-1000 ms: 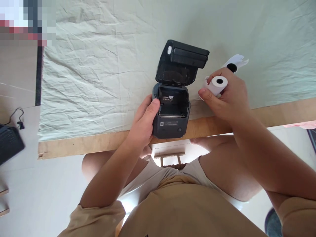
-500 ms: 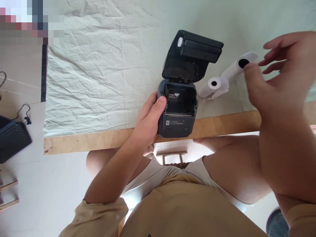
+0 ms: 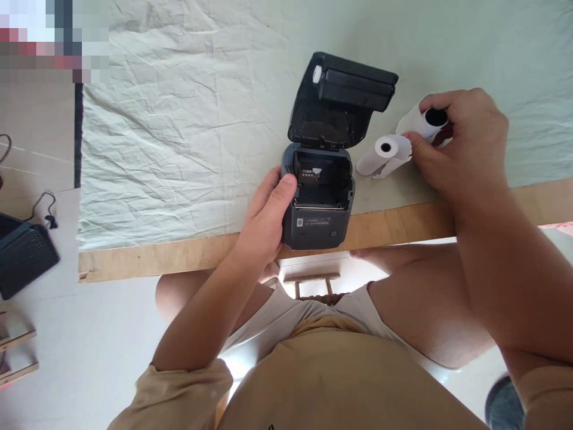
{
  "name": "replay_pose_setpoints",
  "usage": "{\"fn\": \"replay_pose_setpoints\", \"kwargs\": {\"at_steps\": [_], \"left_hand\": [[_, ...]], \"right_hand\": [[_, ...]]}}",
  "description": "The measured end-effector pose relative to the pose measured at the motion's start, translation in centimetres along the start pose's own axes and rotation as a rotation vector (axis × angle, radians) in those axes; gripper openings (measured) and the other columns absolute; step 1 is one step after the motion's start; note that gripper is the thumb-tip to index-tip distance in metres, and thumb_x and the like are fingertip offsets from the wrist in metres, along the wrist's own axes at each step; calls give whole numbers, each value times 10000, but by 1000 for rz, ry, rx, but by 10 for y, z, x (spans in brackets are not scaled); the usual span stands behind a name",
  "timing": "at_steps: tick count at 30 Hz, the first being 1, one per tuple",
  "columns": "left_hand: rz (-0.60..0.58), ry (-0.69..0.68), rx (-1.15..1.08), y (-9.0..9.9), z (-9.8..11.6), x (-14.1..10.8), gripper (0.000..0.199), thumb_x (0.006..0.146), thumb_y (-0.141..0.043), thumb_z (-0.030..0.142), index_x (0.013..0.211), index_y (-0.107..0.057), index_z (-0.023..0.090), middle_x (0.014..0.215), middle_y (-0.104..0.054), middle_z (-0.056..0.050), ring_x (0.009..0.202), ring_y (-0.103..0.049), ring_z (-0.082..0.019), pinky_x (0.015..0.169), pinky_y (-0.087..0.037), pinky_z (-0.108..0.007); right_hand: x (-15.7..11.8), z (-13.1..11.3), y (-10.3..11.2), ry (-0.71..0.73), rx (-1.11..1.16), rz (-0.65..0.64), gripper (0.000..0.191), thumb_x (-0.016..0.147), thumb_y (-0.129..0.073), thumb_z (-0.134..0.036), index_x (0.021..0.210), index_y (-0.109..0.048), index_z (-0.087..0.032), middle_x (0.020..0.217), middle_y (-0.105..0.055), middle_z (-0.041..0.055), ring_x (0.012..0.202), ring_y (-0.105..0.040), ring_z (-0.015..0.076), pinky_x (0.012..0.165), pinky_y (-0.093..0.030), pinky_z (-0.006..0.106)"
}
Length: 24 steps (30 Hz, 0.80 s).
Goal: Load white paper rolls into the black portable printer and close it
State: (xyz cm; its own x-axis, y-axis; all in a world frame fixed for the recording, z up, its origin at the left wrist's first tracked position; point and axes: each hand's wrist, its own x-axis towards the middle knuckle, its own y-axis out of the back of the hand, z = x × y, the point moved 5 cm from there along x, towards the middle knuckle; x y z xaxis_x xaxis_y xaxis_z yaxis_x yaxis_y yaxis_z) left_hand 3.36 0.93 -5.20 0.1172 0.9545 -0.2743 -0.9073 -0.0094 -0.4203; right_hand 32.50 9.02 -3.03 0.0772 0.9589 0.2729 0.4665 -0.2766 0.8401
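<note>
Dark portable printer [image 3: 316, 221] sits at the near side of the table, its lower end over the wooden edge [image 3: 161, 258]; its lid [image 3: 340, 107] is swung open, paper bay exposed; left hand [image 3: 266, 221] grips the printer's left side, fingers narrowed on the casing, thumb on the bay's rim; larger paper roll [image 3: 412, 119], dark core facing up, is to the printer's right, against the pale cloth [image 3: 188, 131]; right hand [image 3: 470, 143] holds this roll, fingers and thumb curled round it, firmness not determinable; smaller paper roll [image 3: 375, 161] stands between printer and larger roll, its loose flap at the right thumb, contact unclear
</note>
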Motion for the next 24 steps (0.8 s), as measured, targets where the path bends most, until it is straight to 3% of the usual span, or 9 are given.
{"fn": "replay_pose_setpoints", "kwargs": {"at_steps": [3, 7, 12, 15, 19, 24], "left_hand": [[-2, 0, 1, 1, 0, -1, 376, 1002, -814, 591, 1178, -799, 259, 1225, -887, -56, 1337, -821, -363, 1039, -735, -439], [-15, 8, -2, 1, 0, -1, 387, 1011, -807, 606, 1187, -791, 262, 1203, -884, -56, 1307, -835, -364, 1034, -738, -445], [15, 30, 7, 0, 1, -1, 432, 981, -834, 639, 1173, -779, 256, 1166, -879, -62, 1294, -841, -374, 1013, -748, -455], [14, 35, 8, 0, 1, -1, 416, 982, -837, 624, 1168, -784, 256, 1183, -877, -64, 1288, -844, -375, 1003, -752, -452], [9, 40, 20, 1, 1, -2, 428, 1008, -807, 645, 1204, -787, 265, 1195, -874, -65, 1266, -852, -372, 1000, -752, -458], [2, 34, 23, 1, 1, -2, 456, 1008, -803, 669, 1211, -796, 261, 1191, -876, -64, 1276, -844, -364, 972, -758, -432]], "right_hand": [[-1, -3, -1, -34, 33, -29, 588, 837, -820, 2, 1353, -788, -277, 1237, -784, 78, 856, -666, 153, 891, -621, 387], [-1, -8, 0, -81, 25, -29, 579, 792, -906, -7, 1308, -797, -246, 1321, -746, 123, 960, -682, 176, 892, -607, 376], [-1, -8, 0, -139, 65, -51, 653, 830, -790, 60, 1401, -736, -254, 1230, -760, 73, 797, -613, 124, 834, -584, 357], [-2, -9, 1, -123, 68, -30, 604, 797, -849, 37, 1333, -760, -228, 1249, -743, 95, 897, -658, 151, 866, -593, 361], [-3, -3, 0, -102, 109, -40, 673, 858, -727, 42, 1472, -670, -226, 1252, -789, 92, 868, -669, 149, 855, -610, 365], [-3, 5, -2, -8, 70, -60, 675, 839, -731, -28, 1469, -719, -270, 1354, -748, 102, 943, -704, 180, 980, -641, 439]]}}
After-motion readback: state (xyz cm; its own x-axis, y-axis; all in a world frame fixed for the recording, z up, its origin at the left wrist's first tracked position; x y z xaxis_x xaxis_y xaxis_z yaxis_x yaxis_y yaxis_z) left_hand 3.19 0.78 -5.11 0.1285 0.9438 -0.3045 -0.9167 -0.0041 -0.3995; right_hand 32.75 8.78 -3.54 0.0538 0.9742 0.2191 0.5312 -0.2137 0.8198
